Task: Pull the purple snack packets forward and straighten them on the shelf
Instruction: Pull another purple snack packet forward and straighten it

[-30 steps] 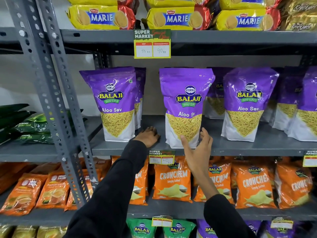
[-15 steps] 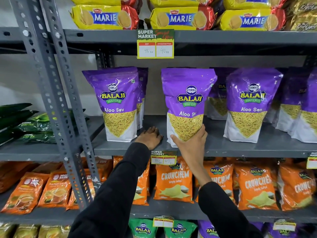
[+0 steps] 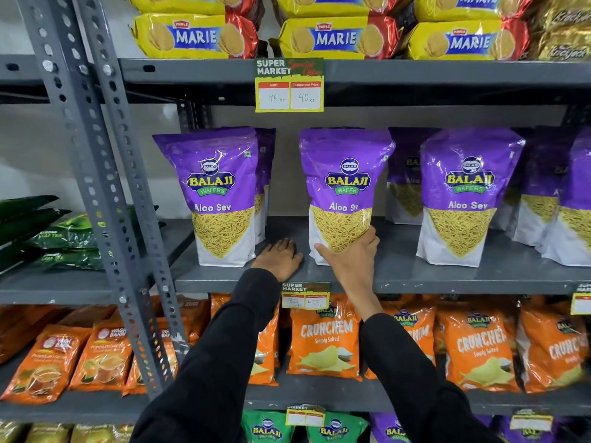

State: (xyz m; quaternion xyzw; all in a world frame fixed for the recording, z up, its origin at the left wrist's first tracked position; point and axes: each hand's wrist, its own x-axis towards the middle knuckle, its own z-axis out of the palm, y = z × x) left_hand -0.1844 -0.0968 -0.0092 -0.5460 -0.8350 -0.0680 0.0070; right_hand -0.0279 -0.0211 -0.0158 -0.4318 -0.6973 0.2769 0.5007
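Purple Balaji Aloo Sev packets stand upright on the grey middle shelf (image 3: 415,276). The middle packet (image 3: 343,174) stands near the front edge, and my right hand (image 3: 347,254) grips its lower front. My left hand (image 3: 279,259) lies flat on the shelf between that packet and the left packet (image 3: 214,193), holding nothing. A third front packet (image 3: 463,193) stands to the right. More purple packets (image 3: 406,183) sit further back, partly hidden behind the front ones.
A perforated grey upright (image 3: 96,174) crosses the left side. Yellow Marie biscuit packs (image 3: 332,36) fill the shelf above, orange Crunchem packets (image 3: 323,343) the shelf below. Price tags (image 3: 289,86) hang from the shelf edges. Green tea packs (image 3: 64,238) lie on the left.
My right hand has risen from below the shelf edge and closed on the middle packet's lower front. The left hand has stayed flat on the shelf.
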